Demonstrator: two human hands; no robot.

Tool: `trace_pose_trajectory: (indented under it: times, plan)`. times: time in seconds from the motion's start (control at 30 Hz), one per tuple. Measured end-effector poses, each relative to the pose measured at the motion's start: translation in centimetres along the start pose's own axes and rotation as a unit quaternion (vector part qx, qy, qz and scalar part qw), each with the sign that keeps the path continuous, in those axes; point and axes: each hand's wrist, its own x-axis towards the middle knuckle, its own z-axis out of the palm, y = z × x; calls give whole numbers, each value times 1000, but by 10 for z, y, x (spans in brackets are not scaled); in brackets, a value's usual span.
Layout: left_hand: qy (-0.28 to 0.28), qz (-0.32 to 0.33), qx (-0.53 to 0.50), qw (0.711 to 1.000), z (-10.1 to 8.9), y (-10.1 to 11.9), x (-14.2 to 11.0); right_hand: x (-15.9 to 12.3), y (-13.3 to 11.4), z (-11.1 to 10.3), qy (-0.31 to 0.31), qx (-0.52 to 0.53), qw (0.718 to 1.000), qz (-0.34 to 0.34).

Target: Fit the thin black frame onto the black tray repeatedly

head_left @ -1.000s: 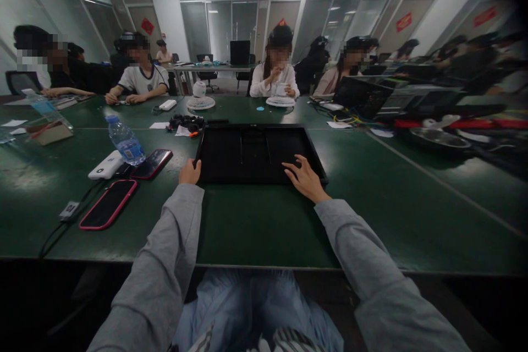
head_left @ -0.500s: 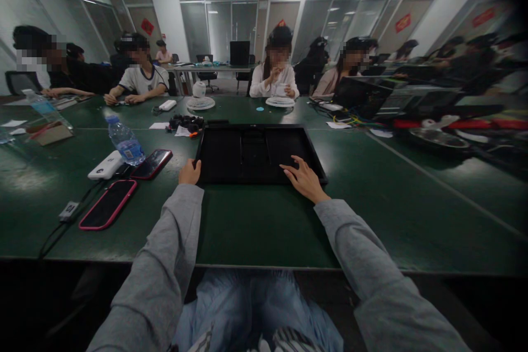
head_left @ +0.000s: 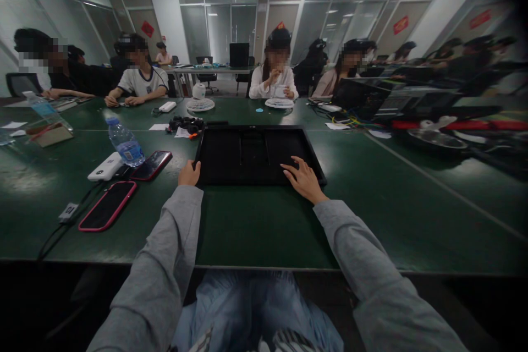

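A black, shallow, rectangular panel [head_left: 284, 146] with a raised rim, looking like a monitor casing, lies flat on the green table before me. My left hand [head_left: 190, 174] is closed on its near left edge, the thumb showing and the other fingers mostly hidden. Over the panel's near right corner, my right hand [head_left: 304, 180] is open with its fingers spread; it appears to rest there without grasping anything.
To the left are a water bottle [head_left: 126, 146], a white power bank [head_left: 105, 166] with a cable, and two red-edged phones [head_left: 108, 206] [head_left: 152, 165]. Black small parts [head_left: 185, 124] lie beyond the panel. White fan grilles [head_left: 200, 104] and several people are across the table [head_left: 268, 231].
Both hands and the panel keep their places. The view has shifted very slightly.
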Motion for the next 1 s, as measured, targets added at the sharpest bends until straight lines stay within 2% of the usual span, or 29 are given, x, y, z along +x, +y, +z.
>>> trace_pose_trajectory:
  times: [0.13,0.3,0.4,0.47,0.57,0.67,0.77,0.87,1.0]
  plan:
    - [14,-1,4,1000,-3,4,-5,0,5,3,67,-13,996,49]
    - [173,48,6,984,-5,16,-18,0,16,5,135,-81,976,150]
    - [216,103,30,970,-4,23,-25,-1,21,6,144,-102,966,189]
    - [210,144,49,966,-2,27,-29,-1,23,7,135,-112,965,196]
    - [164,189,83,965,4,30,-32,-1,24,9,116,-130,966,189]
    - [121,201,108,966,9,30,-31,-1,23,10,100,-142,968,181]
    - [102,204,120,966,12,29,-29,-2,22,9,86,-145,969,179]
    - [112,196,115,967,11,29,-29,-2,17,7,95,-144,968,183]
    - [174,174,82,966,9,39,-37,1,0,7,135,-141,960,202]
